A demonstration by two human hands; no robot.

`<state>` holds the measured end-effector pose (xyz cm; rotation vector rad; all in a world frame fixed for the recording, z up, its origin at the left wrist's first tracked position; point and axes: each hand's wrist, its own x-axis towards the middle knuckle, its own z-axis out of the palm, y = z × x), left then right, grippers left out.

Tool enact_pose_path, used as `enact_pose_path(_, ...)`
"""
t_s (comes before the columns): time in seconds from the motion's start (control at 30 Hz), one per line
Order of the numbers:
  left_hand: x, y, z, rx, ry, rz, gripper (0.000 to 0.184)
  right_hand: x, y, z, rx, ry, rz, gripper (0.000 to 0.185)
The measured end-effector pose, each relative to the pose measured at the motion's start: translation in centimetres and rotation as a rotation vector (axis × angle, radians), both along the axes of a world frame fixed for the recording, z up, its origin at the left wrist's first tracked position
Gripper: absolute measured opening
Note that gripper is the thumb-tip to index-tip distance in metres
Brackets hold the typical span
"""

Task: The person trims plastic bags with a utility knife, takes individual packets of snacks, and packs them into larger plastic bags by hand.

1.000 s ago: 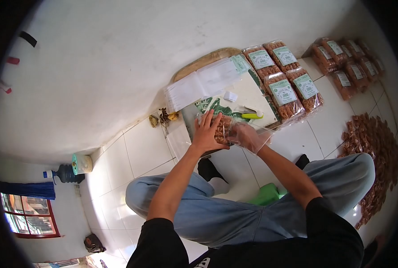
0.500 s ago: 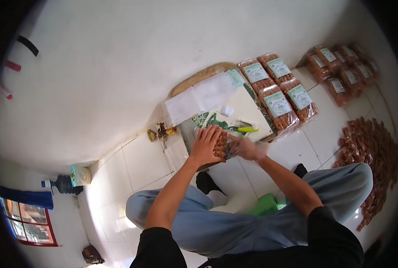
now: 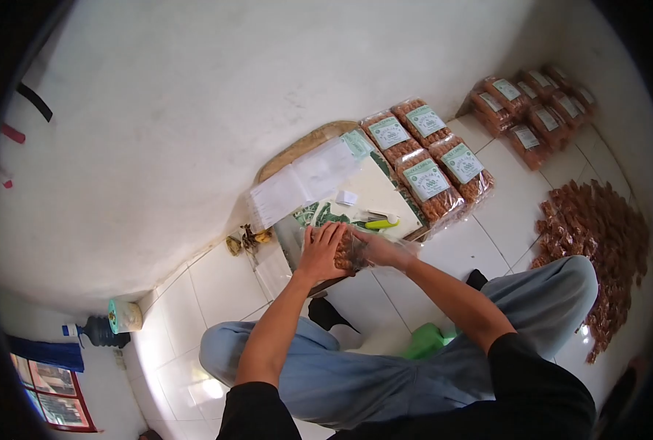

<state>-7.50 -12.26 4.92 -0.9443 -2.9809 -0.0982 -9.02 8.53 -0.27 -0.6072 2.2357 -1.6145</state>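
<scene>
A clear plastic bag of brown snack pieces (image 3: 346,254) lies on the near edge of the low board, between my two hands. My left hand (image 3: 321,251) is laid over the bag's left side, fingers curved around it. On the other side, my right hand (image 3: 382,250) grips the loose plastic at the bag's right end; its fingertips are partly hidden. Just beyond my hands rest a yellow-green handled tool (image 3: 382,222) and a small white folded paper (image 3: 346,198). White plastic sheets or bags (image 3: 304,180) are spread on the board's left part.
Labelled snack packs (image 3: 428,180) stand in two rows to the right of the board. More packs (image 3: 532,110) are stacked in the far corner. A heap of small wrapped brown pieces (image 3: 590,249) lies on the tiled floor at right. A green object (image 3: 425,341) sits between my legs.
The camera view has shifted, so the surroundings appear further left. My right hand, blurred before, is now steadier at the bag's end. My left hand stays on the bag.
</scene>
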Motion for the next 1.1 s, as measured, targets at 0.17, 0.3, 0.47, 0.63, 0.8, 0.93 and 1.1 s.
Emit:
enact_pose_path(0.17, -1.1, -1.9, -0.1, 0.033, 0.003, -0.002, 0.121, -1.1, 4.3, -1.8, -0.167, -0.295, 0.253, 0.064)
enact_pose_path(0.3, -2.0, -3.3, 0.1, -0.001, 0.049, 0.002, 0.126, -0.1, 12.4, -0.2, -0.328, -0.516, 0.289, 0.043)
enact_pose_path(0.47, -2.0, -4.0, 0.7, -0.069, 0.081, 0.019, 0.126, 2.1, 15.3, 4.0, -0.486, -0.83, -0.056, 0.047)
enact_pose_path(0.63, -2.8, -3.3, 1.2, -0.118, 0.03, 0.005, 0.132, 4.9, 10.9, 2.7, -0.077, -0.254, -0.145, 0.059)
enact_pose_path(0.8, -3.7, -3.7, 1.6, -0.148, -0.186, 0.012, 0.134, 7.1, 9.2, 2.8, 0.152, -0.012, -0.28, 0.056)
enact_pose_path(0.93, -3.3, -4.0, 1.3, -0.133, -0.138, -0.003, 0.135, 7.3, 8.8, 2.9, 0.069, -0.278, -0.648, 0.058)
enact_pose_path(1.1, -2.9, -4.2, 0.7, -0.119, -0.044, -0.01, 0.137, 6.6, 8.3, 2.0, 0.081, -0.445, -0.51, 0.061)
